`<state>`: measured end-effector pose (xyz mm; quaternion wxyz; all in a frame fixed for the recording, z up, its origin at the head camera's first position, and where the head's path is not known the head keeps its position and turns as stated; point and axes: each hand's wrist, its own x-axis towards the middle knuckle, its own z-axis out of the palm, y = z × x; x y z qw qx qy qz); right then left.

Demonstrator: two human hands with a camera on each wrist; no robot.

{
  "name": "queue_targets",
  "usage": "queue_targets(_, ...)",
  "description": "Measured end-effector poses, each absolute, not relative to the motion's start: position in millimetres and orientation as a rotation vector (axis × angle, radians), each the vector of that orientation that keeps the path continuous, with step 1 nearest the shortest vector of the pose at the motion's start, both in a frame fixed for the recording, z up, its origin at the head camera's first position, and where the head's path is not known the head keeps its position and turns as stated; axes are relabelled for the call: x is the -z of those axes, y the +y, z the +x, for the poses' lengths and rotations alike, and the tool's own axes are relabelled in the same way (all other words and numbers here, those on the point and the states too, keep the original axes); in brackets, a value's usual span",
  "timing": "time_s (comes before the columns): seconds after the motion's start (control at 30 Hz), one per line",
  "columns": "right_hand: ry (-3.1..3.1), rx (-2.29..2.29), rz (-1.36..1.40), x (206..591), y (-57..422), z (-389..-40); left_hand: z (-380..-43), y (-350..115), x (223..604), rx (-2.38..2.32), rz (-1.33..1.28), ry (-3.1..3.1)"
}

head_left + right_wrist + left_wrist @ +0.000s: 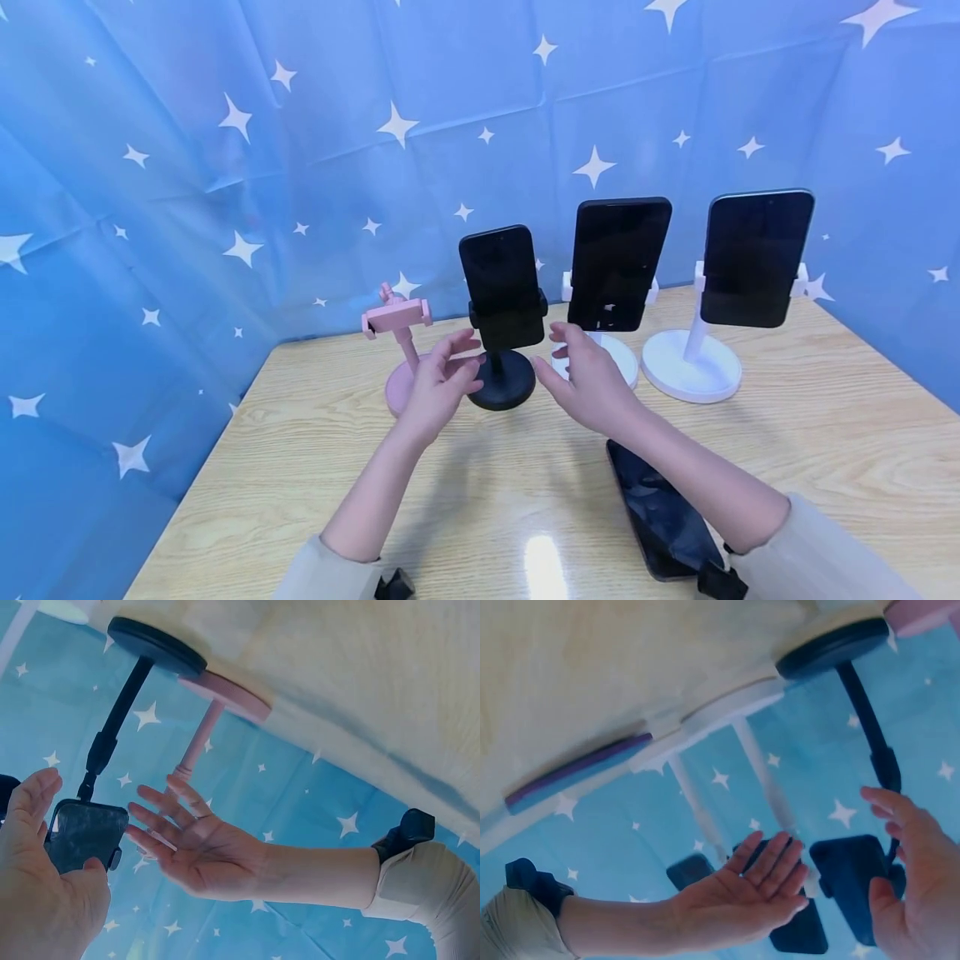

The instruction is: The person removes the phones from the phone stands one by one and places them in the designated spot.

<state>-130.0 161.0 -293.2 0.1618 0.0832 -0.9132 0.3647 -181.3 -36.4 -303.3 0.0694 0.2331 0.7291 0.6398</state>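
A black phone [501,275] stands upright in the clamp of a black phone stand [502,392]. My left hand [438,385] is just left of it, fingers relaxed and slightly bent, holding nothing. To its right my right hand [592,379] hovers with loosely spread fingers, also without anything in its grasp. In the left wrist view the phone [849,881] appears beside my left hand [922,877]. The right wrist view has it [88,834] close to my right hand [45,877]; contact cannot be told. A pink phone stand [397,315] with no phone in its clamp is partly behind my left hand.
Two white stands on the right each hold a phone: one white base [622,358] is partly behind my right hand, the other [692,379] farther right. Another phone [660,512] lies on the wooden table [300,492] under my right forearm. A blue star-patterned curtain [322,150] hangs behind.
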Motion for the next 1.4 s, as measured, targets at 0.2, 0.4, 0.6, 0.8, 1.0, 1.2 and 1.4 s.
queue_targets(0.2,-2.558,-1.088,0.238,283.9,156.0,-136.9,-190.4,-28.6,292.1,-1.948,0.72,2.225)
queue_targets(0.4,-2.517,-1.185,0.257,278.9,153.0,-145.7,-197.1,-22.5,285.2,-2.045,0.671,2.176)
queue_targets(0.6,-2.508,-1.222,0.244,275.4,150.5,-154.2,-203.7,-18.1,280.6,-2.11,0.666,2.076)
queue_targets(0.8,-2.523,-1.182,0.219,272.4,147.9,-159.2,-206.8,-18.3,279.0,-2.049,0.695,2.108)
queue_targets(1.0,-2.518,-1.171,0.21,271.2,144.7,-164.1,-208.4,-16.1,279.4,-2.114,0.672,2.011)
queue_targets(1.2,-2.482,-1.155,0.185,271.7,142.9,-166.7,-208.4,-17.4,280.2,-2.102,0.696,2.005)
queue_targets(1.4,-2.444,-1.132,0.189,272.7,143.1,-167.4,-210.3,-17.0,282.0,-2.096,0.715,2.013)
